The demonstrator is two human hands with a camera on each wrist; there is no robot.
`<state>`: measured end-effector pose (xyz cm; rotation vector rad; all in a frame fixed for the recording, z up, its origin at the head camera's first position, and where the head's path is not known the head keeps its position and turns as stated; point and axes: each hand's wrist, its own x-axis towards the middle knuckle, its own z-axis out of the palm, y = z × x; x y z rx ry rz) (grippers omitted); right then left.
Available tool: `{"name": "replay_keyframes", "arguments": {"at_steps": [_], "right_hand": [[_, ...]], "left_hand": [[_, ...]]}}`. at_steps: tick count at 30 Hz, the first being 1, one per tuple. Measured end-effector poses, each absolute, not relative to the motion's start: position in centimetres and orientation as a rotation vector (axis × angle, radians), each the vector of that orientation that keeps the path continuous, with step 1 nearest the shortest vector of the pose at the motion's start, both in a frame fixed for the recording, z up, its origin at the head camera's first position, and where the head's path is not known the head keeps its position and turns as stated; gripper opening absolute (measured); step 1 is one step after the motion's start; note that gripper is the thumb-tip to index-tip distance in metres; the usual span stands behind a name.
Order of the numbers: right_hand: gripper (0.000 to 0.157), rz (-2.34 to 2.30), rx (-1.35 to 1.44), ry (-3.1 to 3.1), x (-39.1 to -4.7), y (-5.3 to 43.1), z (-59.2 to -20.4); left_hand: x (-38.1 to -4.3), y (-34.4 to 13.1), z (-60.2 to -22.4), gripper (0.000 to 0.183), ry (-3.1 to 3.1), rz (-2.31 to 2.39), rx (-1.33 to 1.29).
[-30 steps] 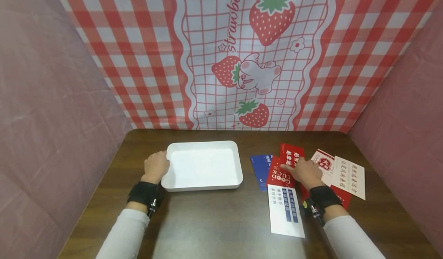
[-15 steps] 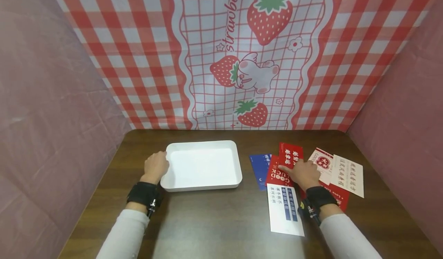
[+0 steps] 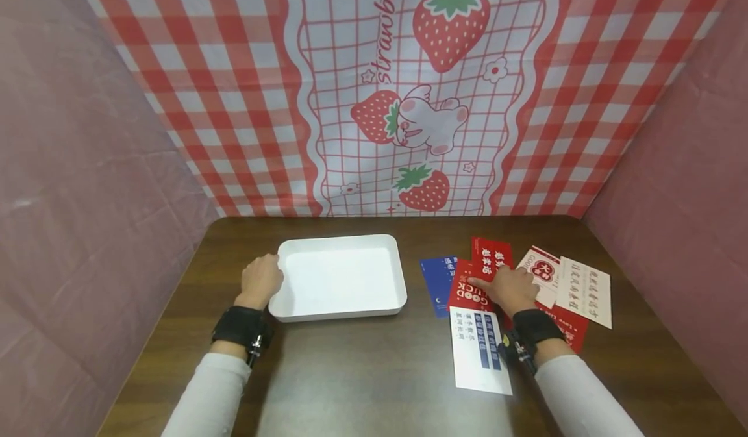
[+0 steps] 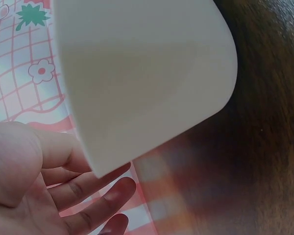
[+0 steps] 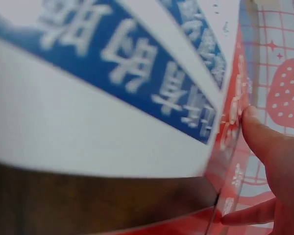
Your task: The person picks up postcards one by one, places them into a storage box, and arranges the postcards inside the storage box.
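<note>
My left hand [image 3: 261,280] holds the left end of a shallow white tray [image 3: 401,292], which lies on the table. In the left wrist view the tray's wall [image 4: 152,98] hides part of the fingers. My right hand [image 3: 513,287] lies over an upper red card [image 3: 489,250], its thumb and fingers spread apart across it. The thumb tip is at that card's left side, over the red "GOOD LUCK" card [image 3: 464,294]. In the right wrist view, the thumb [image 5: 257,129] and one fairly straight finger [image 5: 252,215] touch the red edges. The hand hides the upper red card's lower part.
Left of the red cards a blue card [image 3: 436,287] is partly covered. A white card with blue bands [image 3: 470,372] lies in front. Two cream cards [image 3: 586,291] overlap another red card [image 3: 575,326] at the right. A strawberry-print cloth [image 3: 345,47] hangs behind the brown table [image 3: 362,372].
The head view has shifted slightly. My right thumb has slid a little left across the upper red card, and the right forearm has shifted left too. The left hand keeps its place at the tray.
</note>
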<state>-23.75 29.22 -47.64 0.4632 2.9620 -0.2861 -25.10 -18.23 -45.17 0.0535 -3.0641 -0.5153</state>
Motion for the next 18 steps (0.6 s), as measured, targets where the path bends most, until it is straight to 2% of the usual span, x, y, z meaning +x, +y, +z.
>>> {"name": "replay_keyframes", "arguments": {"at_steps": [14, 18], "right_hand": [[0.084, -0.349, 0.51, 2.924, -24.19, 28.66, -47.26], [0.088, -0.414, 0.518, 2.938, -24.13, 28.8, -47.1]], "left_hand": [[-25.01, -18.26, -45.03, 0.034, -3.057, -0.502, 0.037], [-25.05, -18.24, -45.05, 0.034, -3.058, -0.508, 0.039]]}}
